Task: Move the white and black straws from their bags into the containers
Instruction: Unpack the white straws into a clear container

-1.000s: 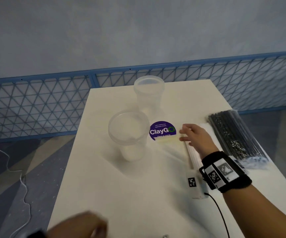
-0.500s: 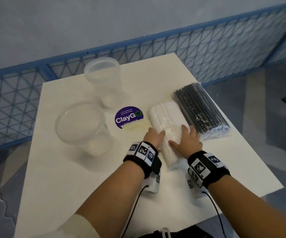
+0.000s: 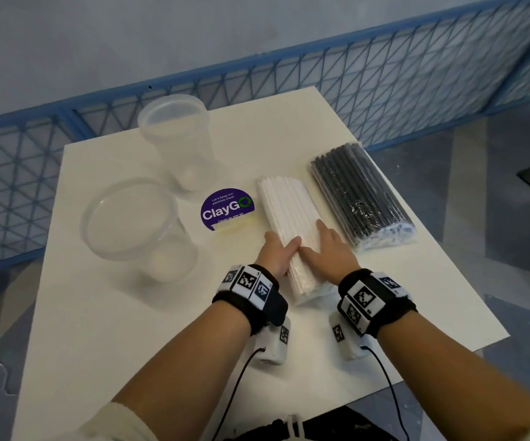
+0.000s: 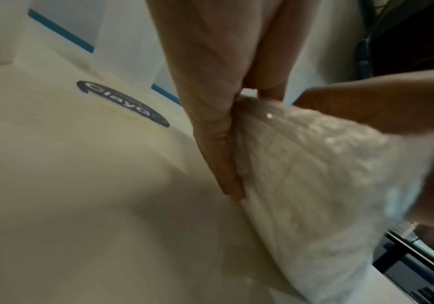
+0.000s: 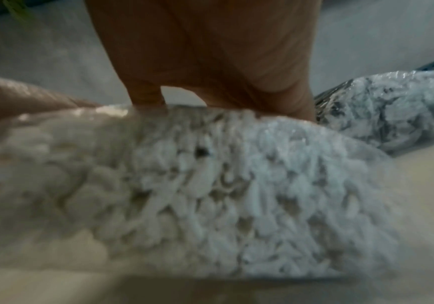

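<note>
A clear bag of white straws [image 3: 286, 205] lies on the white table [image 3: 130, 329], pointing away from me. My left hand [image 3: 281, 249] grips its near end from the left, thumb on top and fingers [image 4: 223, 160] straight down its side. My right hand [image 3: 317, 241] holds the same end from the right, fingers over the top. The straw ends [image 5: 210, 185] fill the right wrist view. A bag of black straws [image 3: 362, 198] lies just to the right, untouched. Two clear round containers stand at the left, a near one [image 3: 136, 224] and a far one [image 3: 174, 144].
A purple ClayGo sticker [image 3: 227, 209] sits on the table between the containers and the white bag. A blue mesh fence [image 3: 384, 90] runs behind the table. The table's right edge [image 3: 448, 265] lies close past the black bag.
My left hand came up from the near edge onto the white straw bag. My right hand shifted to the bag's near end, and both hands have closed in on its sides.
</note>
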Tool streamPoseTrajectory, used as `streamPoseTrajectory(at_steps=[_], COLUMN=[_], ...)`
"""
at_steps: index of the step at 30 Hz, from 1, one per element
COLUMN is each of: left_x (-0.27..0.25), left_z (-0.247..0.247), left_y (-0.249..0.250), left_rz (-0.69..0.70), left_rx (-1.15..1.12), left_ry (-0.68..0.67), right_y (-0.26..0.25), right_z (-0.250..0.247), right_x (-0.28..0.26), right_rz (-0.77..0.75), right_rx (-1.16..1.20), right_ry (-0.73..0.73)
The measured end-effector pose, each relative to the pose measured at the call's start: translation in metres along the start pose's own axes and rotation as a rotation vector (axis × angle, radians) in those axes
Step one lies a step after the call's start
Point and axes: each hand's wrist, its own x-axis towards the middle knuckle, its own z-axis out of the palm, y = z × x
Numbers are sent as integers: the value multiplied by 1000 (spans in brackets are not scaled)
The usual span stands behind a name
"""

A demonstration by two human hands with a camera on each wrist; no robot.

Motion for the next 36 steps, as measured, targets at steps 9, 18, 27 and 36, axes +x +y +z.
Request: streamPoseTrajectory(at_steps=[9,18,27,36], left_x=[-57,-74,-86,-101], left_z=[-21,-62,-118,-124], left_y=[14,-5,-10,-38], left_rz=[477,687,280,288], left_rx=[449,600,-159,-252], left_ry=[225,274,1,195], right_y=[-64,-83,-70,-95], right_z=[-23,-26,0,3], right_x=[-18,-28,-41,-50], right_rz=[-193,-216,-135,-444], right_rx=[711,960,1072,996], right_ry=[-7,-25,-362,-95])
